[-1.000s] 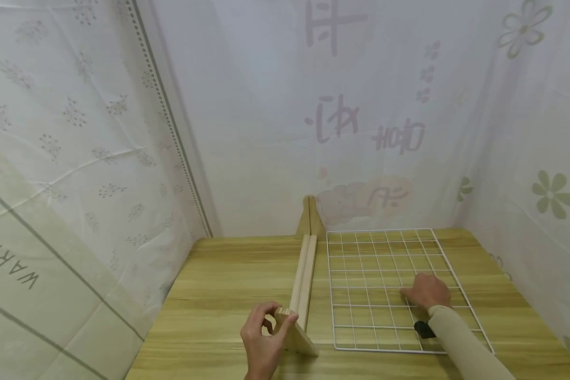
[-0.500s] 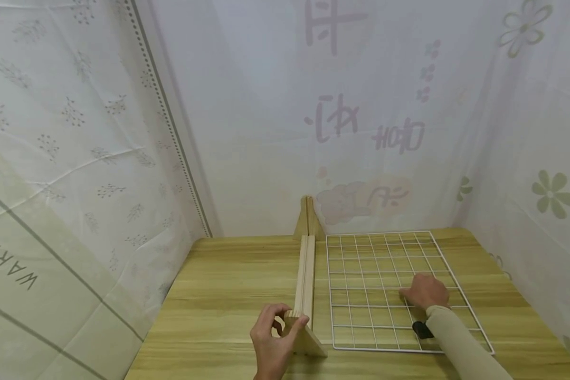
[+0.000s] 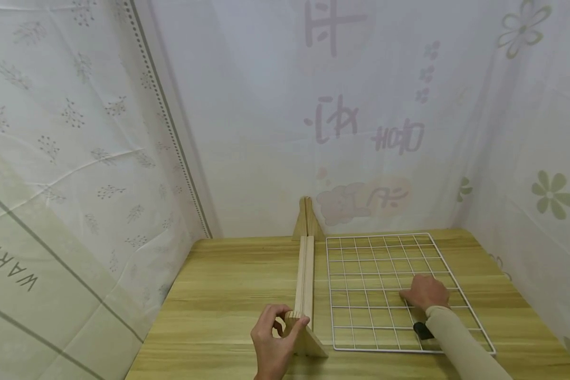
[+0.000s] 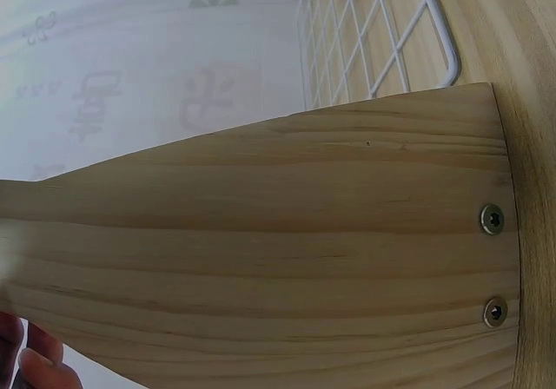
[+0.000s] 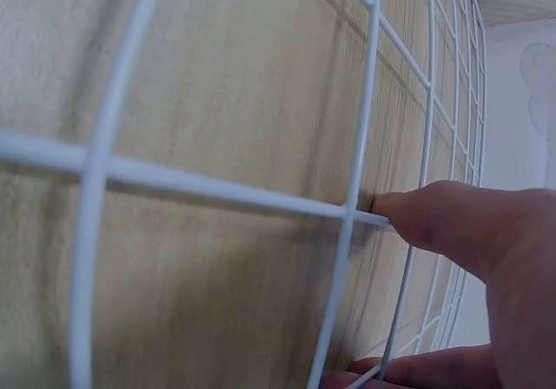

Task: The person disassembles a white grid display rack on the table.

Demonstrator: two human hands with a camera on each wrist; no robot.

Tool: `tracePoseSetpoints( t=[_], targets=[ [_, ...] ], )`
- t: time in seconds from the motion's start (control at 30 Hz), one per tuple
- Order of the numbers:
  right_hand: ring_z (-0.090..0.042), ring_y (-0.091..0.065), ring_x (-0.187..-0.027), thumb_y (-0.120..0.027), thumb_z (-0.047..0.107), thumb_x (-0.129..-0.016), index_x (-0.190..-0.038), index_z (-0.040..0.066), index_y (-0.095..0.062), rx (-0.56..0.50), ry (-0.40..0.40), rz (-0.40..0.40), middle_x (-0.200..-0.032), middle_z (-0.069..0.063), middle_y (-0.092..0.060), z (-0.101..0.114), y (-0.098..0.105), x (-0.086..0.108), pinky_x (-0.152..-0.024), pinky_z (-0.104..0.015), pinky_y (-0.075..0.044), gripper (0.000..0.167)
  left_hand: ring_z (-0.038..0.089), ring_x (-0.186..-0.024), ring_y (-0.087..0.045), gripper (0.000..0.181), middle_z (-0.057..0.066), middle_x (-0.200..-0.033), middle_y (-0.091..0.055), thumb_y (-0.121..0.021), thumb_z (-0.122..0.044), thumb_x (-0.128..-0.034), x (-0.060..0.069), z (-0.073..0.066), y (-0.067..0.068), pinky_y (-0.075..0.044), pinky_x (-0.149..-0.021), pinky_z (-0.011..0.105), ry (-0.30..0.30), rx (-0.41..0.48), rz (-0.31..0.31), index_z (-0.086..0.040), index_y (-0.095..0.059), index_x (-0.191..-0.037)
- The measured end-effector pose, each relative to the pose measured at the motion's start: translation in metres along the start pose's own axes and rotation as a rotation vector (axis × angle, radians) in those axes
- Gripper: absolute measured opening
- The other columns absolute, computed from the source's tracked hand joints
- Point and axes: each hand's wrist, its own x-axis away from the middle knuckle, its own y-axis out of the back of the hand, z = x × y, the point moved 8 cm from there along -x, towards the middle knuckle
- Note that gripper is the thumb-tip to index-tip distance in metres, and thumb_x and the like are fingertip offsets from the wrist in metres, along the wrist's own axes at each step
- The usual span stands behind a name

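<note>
A wooden stand [image 3: 305, 274] has a long grooved bar between two tapered upright end pieces. My left hand [image 3: 272, 340] pinches the top of the near end piece [image 3: 307, 342], thumb on the right. In the left wrist view, two screws show low on that end piece [image 4: 287, 241], and fingertips [image 4: 43, 367] show past its edge. To the right, a white wire grid panel [image 3: 361, 306] lies flat on the table. My right hand [image 3: 426, 292] is on this panel; in the right wrist view its thumb [image 5: 452, 224] lies against a wire, its fingers partly behind another wire.
The far end piece [image 3: 307, 219] stands upright at the table's [image 3: 218, 295] back edge, close to the white printed curtain [image 3: 256, 132]. More curtain hangs along the left and right sides. A black strap [image 3: 423, 331] is on the right wrist.
My left hand has shifted a little to the right with the near end piece, turning the wooden stand straighter. It then holds nearly still. My right hand stays in place on the wire grid panel.
</note>
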Motion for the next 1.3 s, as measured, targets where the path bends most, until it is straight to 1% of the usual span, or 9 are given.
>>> tracePoseSetpoints(
  t=[0.37, 0.63, 0.77, 0.9, 1.0, 1.07, 1.13, 1.23, 1.3],
  targets=[
    [-0.007, -0.027, -0.045, -0.076, 0.036, -0.083, -0.050, 0.021, -0.031, 0.013, 0.054, -0.001, -0.047, 0.011, -0.024, 0.008, 0.001, 0.001, -0.040, -0.023, -0.025, 0.058, 0.013, -0.066, -0.052, 0.038, 0.004, -0.074, -0.060, -0.093, -0.001, -0.0593, 0.001, 0.004, -0.001, -0.040, -0.050, 0.016, -0.003, -0.006, 0.001, -0.007, -0.065, -0.084],
    [-0.006, -0.026, -0.045, -0.079, 0.040, -0.081, -0.048, 0.020, -0.033, 0.036, 0.035, -0.017, -0.045, 0.010, -0.025, 0.008, 0.000, 0.002, -0.040, -0.022, -0.022, 0.060, 0.015, -0.066, -0.051, 0.037, 0.006, -0.073, -0.060, -0.092, 0.003, -0.0592, -0.007, -0.009, 0.002, -0.040, -0.050, 0.018, 0.008, -0.004, -0.005, -0.004, -0.064, -0.083],
    [-0.008, -0.027, -0.046, -0.080, 0.039, -0.081, -0.051, 0.018, -0.036, 0.034, 0.041, -0.025, -0.048, 0.008, -0.028, 0.008, 0.001, 0.003, -0.041, -0.024, -0.023, 0.057, 0.014, -0.066, -0.052, 0.038, 0.005, -0.074, -0.060, -0.092, 0.000, -0.0594, -0.003, -0.002, 0.002, -0.040, -0.051, 0.017, 0.002, -0.006, -0.005, -0.006, -0.065, -0.084],
    [-0.010, -0.031, -0.049, -0.078, 0.038, -0.082, -0.056, 0.014, -0.043, 0.027, 0.037, 0.000, -0.052, 0.005, -0.035, 0.009, 0.000, 0.004, -0.042, -0.025, -0.025, 0.051, 0.012, -0.067, -0.053, 0.037, 0.003, -0.076, -0.061, -0.094, -0.007, -0.0618, 0.001, 0.008, 0.002, -0.041, -0.051, 0.016, -0.013, -0.010, 0.012, -0.009, -0.066, -0.086],
    [-0.011, -0.034, -0.049, -0.077, 0.039, -0.083, -0.058, 0.012, -0.045, 0.020, 0.029, 0.016, -0.053, 0.003, -0.039, 0.008, -0.001, 0.004, -0.042, -0.026, -0.027, 0.048, 0.010, -0.069, -0.055, 0.034, 0.003, -0.077, -0.063, -0.091, -0.006, -0.0664, 0.002, 0.012, 0.001, -0.042, -0.051, 0.016, -0.017, 0.017, 0.047, -0.010, -0.067, -0.089],
    [-0.011, -0.035, -0.049, -0.076, 0.039, -0.084, -0.059, 0.012, -0.046, 0.019, 0.034, 0.018, -0.053, 0.003, -0.040, 0.008, -0.001, 0.004, -0.042, -0.026, -0.027, 0.048, 0.009, -0.070, -0.056, 0.027, 0.003, -0.078, -0.064, -0.085, 0.000, -0.0733, 0.001, 0.015, 0.002, -0.042, -0.052, 0.016, -0.008, 0.050, 0.077, -0.010, -0.067, -0.090],
    [-0.011, -0.035, -0.048, -0.076, 0.039, -0.084, -0.058, 0.013, -0.044, 0.020, 0.032, 0.027, -0.053, 0.003, -0.039, 0.007, -0.002, 0.004, -0.042, -0.026, -0.027, 0.049, 0.007, -0.071, -0.058, 0.021, 0.003, -0.079, -0.066, -0.076, 0.005, -0.0817, 0.000, 0.020, 0.003, -0.044, -0.053, 0.017, 0.033, 0.078, 0.102, -0.012, -0.068, -0.089],
    [-0.010, -0.034, -0.048, -0.075, 0.039, -0.085, -0.057, 0.014, -0.042, 0.026, 0.036, 0.032, -0.052, 0.004, -0.036, 0.006, -0.004, 0.005, -0.042, -0.025, -0.026, 0.050, 0.005, -0.072, -0.062, 0.026, 0.000, -0.078, -0.069, -0.063, 0.006, -0.0931, -0.001, 0.033, 0.007, -0.049, -0.057, 0.020, 0.169, 0.101, 0.128, -0.018, -0.069, -0.085],
    [-0.011, -0.035, -0.048, -0.074, 0.038, -0.085, -0.057, 0.014, -0.042, 0.034, 0.038, 0.030, -0.053, 0.004, -0.036, 0.005, -0.004, 0.005, -0.042, -0.026, -0.027, 0.049, 0.006, -0.072, -0.064, 0.031, -0.005, -0.077, -0.070, -0.059, 0.001, -0.0979, -0.001, 0.045, 0.009, -0.051, -0.060, 0.022, 0.272, 0.084, 0.150, -0.023, -0.068, -0.082]
  ],
)
